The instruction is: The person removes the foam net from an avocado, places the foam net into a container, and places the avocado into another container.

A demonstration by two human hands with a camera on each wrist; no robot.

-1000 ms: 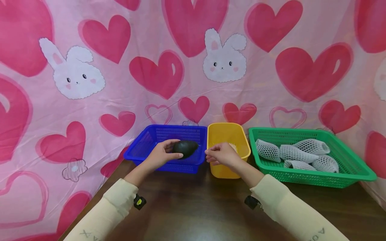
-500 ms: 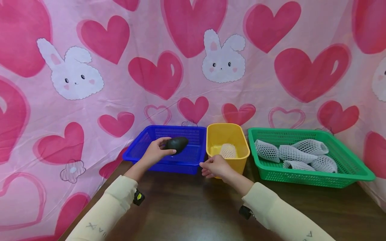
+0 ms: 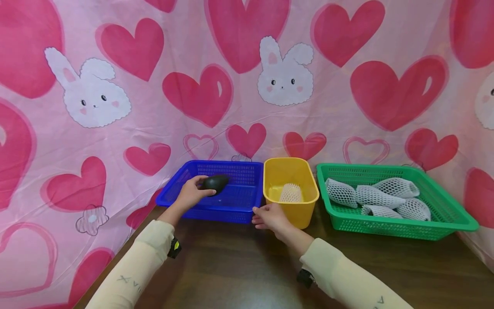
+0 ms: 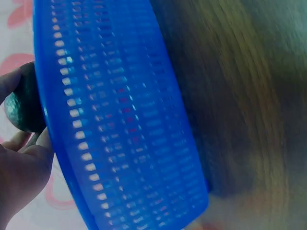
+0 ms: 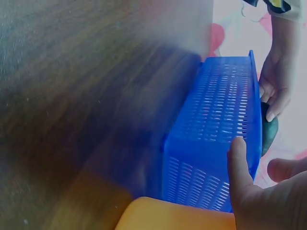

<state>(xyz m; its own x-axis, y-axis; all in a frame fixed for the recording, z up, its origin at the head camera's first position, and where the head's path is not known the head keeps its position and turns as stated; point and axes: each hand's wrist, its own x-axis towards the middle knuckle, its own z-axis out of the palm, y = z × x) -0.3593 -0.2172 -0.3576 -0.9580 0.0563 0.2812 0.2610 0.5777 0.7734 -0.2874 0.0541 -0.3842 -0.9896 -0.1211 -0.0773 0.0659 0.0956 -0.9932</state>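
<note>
In the head view my left hand (image 3: 190, 193) holds a dark avocado (image 3: 217, 183), thumb on the near side, over the blue basket (image 3: 247, 211). The left wrist view shows the avocado (image 4: 26, 103) behind the basket's rim, with part of the hand out of frame. By the basket's near right corner is my right hand (image 3: 272, 218), its fingers loosely bent and holding nothing visible. Its thumb (image 5: 238, 163) stretches across the basket's wall in the right wrist view; whether it touches cannot be told. A pale foam net sleeve (image 3: 291, 193) lies in the yellow bin (image 3: 305, 214).
To the right, a green basket (image 3: 386, 227) holds several items in white foam nets (image 3: 380, 197). The three containers stand side by side along the back of a dark wooden table (image 3: 224, 266). A pink heart-patterned cloth (image 3: 239, 107) hangs behind them.
My left hand has carried the avocado leftward over the blue basket. My right hand has moved from over the yellow bin down and left to the basket's corner, uncovering the foam net.
</note>
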